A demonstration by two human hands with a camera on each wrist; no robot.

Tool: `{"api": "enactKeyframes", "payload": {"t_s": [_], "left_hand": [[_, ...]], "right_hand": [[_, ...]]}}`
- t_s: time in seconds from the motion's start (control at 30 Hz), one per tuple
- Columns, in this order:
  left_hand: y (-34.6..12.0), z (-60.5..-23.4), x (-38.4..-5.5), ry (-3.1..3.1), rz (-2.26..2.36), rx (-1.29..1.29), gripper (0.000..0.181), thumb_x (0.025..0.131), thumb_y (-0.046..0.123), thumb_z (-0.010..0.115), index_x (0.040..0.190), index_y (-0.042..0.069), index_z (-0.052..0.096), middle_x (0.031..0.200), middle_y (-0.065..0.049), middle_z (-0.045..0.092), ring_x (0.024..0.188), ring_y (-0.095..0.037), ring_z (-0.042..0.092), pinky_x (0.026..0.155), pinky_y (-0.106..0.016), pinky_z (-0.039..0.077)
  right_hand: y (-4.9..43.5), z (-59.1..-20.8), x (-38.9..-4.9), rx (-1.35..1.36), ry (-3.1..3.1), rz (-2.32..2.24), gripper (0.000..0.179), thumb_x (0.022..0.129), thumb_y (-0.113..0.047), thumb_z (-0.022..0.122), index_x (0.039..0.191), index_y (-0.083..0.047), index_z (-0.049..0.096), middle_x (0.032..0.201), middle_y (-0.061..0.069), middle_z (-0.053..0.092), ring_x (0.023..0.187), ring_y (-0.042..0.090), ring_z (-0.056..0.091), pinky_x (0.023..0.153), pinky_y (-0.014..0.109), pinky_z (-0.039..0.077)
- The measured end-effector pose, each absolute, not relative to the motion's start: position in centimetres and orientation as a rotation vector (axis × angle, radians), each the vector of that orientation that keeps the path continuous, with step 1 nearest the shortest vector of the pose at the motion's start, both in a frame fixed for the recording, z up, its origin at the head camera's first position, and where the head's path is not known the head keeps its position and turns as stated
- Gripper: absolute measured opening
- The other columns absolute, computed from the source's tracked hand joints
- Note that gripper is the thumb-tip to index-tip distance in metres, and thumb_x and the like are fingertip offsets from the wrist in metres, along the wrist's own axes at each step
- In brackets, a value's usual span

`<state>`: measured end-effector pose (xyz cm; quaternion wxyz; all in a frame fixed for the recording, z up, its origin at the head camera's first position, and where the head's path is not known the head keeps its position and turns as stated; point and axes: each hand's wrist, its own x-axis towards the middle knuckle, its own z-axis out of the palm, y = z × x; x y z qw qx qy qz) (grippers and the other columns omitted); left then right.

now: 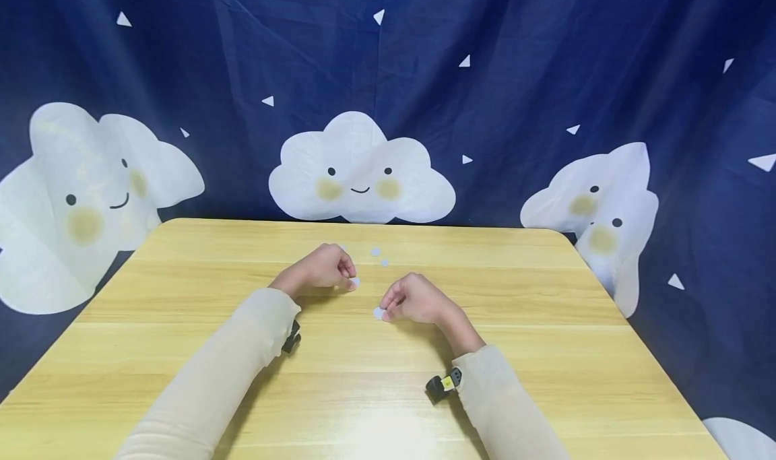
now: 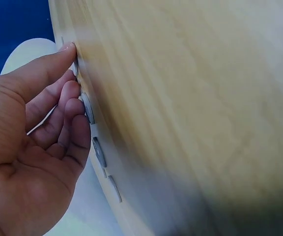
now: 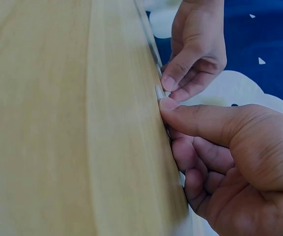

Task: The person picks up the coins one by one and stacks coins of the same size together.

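Note:
My left hand (image 1: 321,268) is over the far middle of the table, thumb and fingertips pinching a small round silver coin (image 1: 356,282). Nearer and to the right, my right hand (image 1: 418,300) pinches a larger-looking coin (image 1: 378,313) low at the tabletop. In the right wrist view this coin (image 3: 159,92) juts out past the thumb, tilted, close to the left fingertips. Beyond the hands lie two more coins, one pale (image 1: 376,252) and one smaller (image 1: 384,263). Several coins, such as this one (image 2: 99,152), show edge-on in the left wrist view.
The light wooden table (image 1: 545,352) has rounded far corners. Behind it hangs a dark blue curtain (image 1: 515,96) printed with white clouds and triangles. Each wrist wears a black camera, the right one (image 1: 442,384) with a yellow label.

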<state>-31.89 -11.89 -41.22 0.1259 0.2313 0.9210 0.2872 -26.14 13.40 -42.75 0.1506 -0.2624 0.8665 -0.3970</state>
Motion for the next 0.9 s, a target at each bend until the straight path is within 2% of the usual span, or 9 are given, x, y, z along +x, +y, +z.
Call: {"api": "enactKeyframes", "payload": {"t_s": [0.43,0.63,0.9], "left_hand": [[-11.40,-41.19,-31.72,2.638,0.913,0.636,0.018,0.080,0.007,0.085,0.091,0.007,0.071,0.085,-0.002,0.065,0.083,-0.017,0.058,0.083,-0.032,0.049],[-11.35,-41.57,-31.64,2.644,0.950,0.685,0.020,0.079,0.002,0.085,0.089,0.006,0.068,0.084,-0.002,0.064,0.082,-0.017,0.058,0.079,-0.031,0.050],[-11.50,-41.41,-31.38,2.660,0.940,0.720,0.018,0.084,0.009,0.082,0.089,0.008,0.065,0.082,-0.003,0.064,0.079,-0.016,0.059,0.077,-0.032,0.050]], "right_hand": [[13.31,-42.66,-26.13,-0.757,2.483,-1.155,0.010,0.082,-0.006,0.086,0.088,-0.007,0.078,0.078,-0.003,0.074,0.074,0.011,0.068,0.074,0.026,0.056],[13.32,-42.60,-25.98,-0.751,2.492,-1.149,0.010,0.082,-0.006,0.086,0.087,-0.007,0.078,0.078,-0.003,0.074,0.073,0.011,0.068,0.074,0.027,0.056],[13.35,-42.66,-25.95,-0.740,2.487,-1.153,0.010,0.082,-0.006,0.086,0.087,-0.007,0.078,0.078,-0.002,0.074,0.073,0.011,0.068,0.072,0.027,0.055]]}}
